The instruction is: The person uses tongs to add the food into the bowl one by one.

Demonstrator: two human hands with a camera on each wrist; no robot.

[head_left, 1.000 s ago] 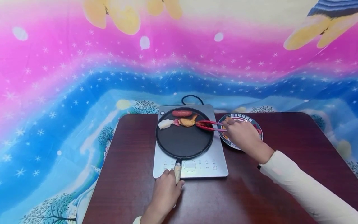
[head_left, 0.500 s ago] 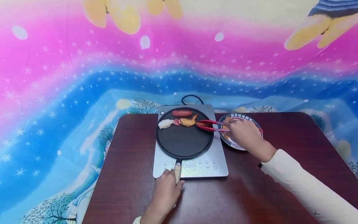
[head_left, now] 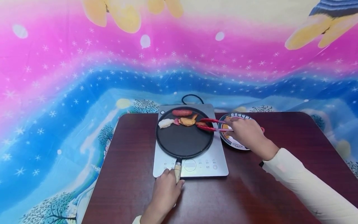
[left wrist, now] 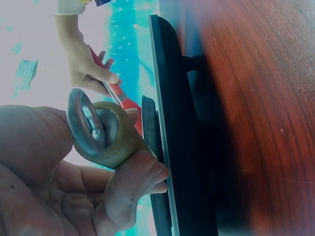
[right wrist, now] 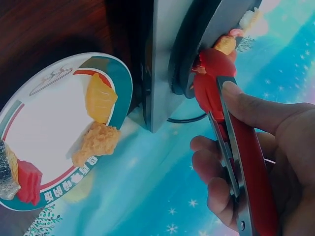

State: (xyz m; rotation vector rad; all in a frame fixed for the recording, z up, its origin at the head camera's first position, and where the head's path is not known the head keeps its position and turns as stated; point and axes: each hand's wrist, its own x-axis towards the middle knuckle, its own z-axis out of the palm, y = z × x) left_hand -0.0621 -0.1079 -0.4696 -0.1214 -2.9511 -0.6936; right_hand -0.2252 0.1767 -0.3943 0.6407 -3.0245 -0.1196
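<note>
My left hand (head_left: 167,189) grips the wood-coloured handle (head_left: 177,171) of a flat black frying pan (head_left: 183,141). In the left wrist view its fingers curl round the handle near the metal hanging ring (left wrist: 81,120). My right hand (head_left: 247,133) holds red tongs (head_left: 221,130) reaching in over the pan's right side. Their tips stand apart, either side of a small browned food piece (head_left: 202,124). Left of it lie a golden chicken wing (head_left: 186,121) and a white shrimp with a pink tail (head_left: 165,123). A red sausage (head_left: 182,113) lies at the pan's far side.
Under the pan is a silver induction cooker (head_left: 218,155), with a black cable (head_left: 192,95) looping behind. Right of it stands a round plate (right wrist: 39,128) bearing a yellow piece (right wrist: 100,98), a crumbed piece (right wrist: 97,142), a red block (right wrist: 28,181) and a silver-skinned piece (right wrist: 7,172).
My right hand has shifted slightly right, and the tongs' tips have spread around the browned piece, which shows more now. My left hand stays on the handle.
</note>
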